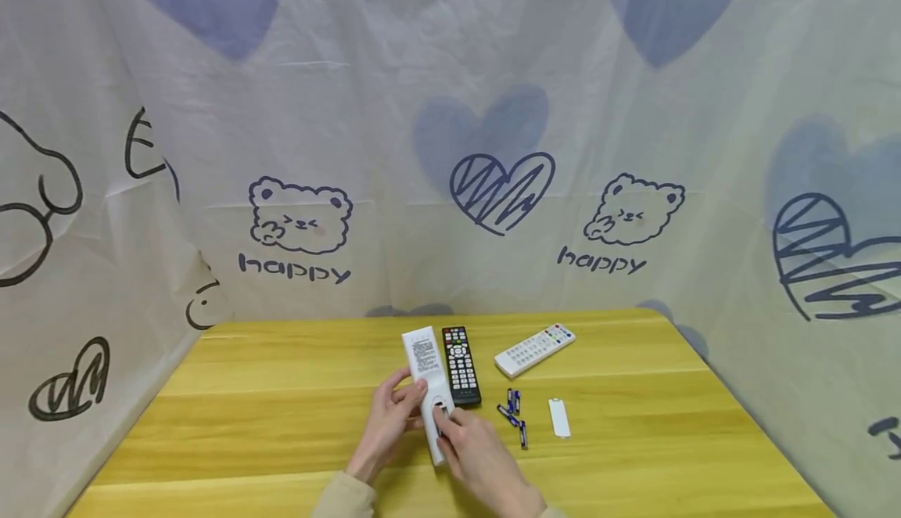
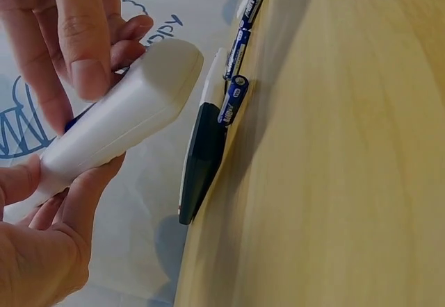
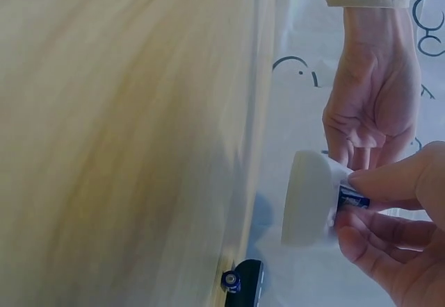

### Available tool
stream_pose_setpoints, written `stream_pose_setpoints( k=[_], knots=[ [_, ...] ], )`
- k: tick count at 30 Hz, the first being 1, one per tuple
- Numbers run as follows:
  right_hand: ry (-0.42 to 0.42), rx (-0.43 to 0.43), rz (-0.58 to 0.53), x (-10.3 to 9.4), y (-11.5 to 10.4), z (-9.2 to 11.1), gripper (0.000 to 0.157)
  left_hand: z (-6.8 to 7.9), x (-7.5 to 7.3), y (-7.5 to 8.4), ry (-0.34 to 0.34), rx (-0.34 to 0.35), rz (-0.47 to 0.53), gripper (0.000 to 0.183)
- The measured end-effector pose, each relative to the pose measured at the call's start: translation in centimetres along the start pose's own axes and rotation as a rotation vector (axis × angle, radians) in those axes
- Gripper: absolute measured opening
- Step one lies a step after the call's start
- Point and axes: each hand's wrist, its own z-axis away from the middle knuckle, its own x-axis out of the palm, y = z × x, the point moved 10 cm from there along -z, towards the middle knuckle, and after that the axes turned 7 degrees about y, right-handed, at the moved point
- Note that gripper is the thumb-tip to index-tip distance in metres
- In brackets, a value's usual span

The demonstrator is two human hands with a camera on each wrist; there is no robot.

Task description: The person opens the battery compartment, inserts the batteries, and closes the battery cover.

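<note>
My left hand (image 1: 385,418) grips a white remote control (image 1: 426,357) from its left side, holding it tilted, label side up, above the table. The battery compartment in its back lies uncovered. At that compartment my right hand (image 1: 486,455) pinches a blue battery (image 3: 352,197) between thumb and fingers. In the right wrist view part of the battery shows against the remote's back; how deep it sits I cannot tell. Fingers of the right hand hide most of the compartment in the head view.
Beside the held remote lies a black remote control (image 1: 461,365). Farther right is another white remote control (image 1: 535,350). Several blue batteries (image 1: 523,434) lie loose on the wooden table (image 1: 281,408), left of a white battery cover (image 1: 559,418). A printed cloth (image 1: 394,252) hangs behind.
</note>
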Motion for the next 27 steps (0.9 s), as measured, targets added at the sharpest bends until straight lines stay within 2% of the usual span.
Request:
stream_pose_setpoints(
  k=[6,15,22,27],
  knots=[
    [-0.069,-0.011,0.072,0.7,-0.5,0.1,0.05,0.0,-0.4,0.4,0.035,0.006,-0.014,0.044],
    [-0.185,0.025,0.083,1.7,-0.4,0.7,0.064,-0.1,-0.5,0.1,0.029,0.007,-0.016,0.046],
    [-0.191,-0.002,0.109,1.8,-0.5,0.8,0.078,-0.2,-0.7,0.5,0.046,0.01,0.003,0.045],
    [-0.193,-0.021,0.109,1.8,-0.5,0.9,0.08,0.0,-0.7,0.6,0.06,0.007,0.006,0.045]
  ],
)
